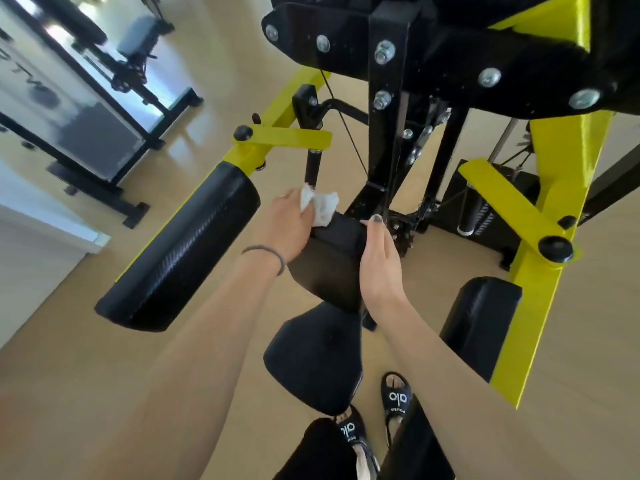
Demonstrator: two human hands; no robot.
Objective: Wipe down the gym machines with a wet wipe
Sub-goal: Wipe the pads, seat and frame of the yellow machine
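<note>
A yellow and black gym machine (568, 157) fills the view. At its middle a black back pad (332, 265) stands above the black seat (315, 355). My left hand (287, 226) pinches a crumpled white wet wipe (320, 206) against the upper left edge of the back pad. My right hand (379, 261) lies flat along the pad's right side, fingers straight. A thin black handle (311, 168) rises just behind the wipe.
A long black arm pad (180, 251) juts out at the left and a second pad (478, 323) at the right. The bolted black frame (433, 53) hangs overhead. Another machine (104, 109) stands at the far left. My sandalled feet (374, 417) are on the pale floor.
</note>
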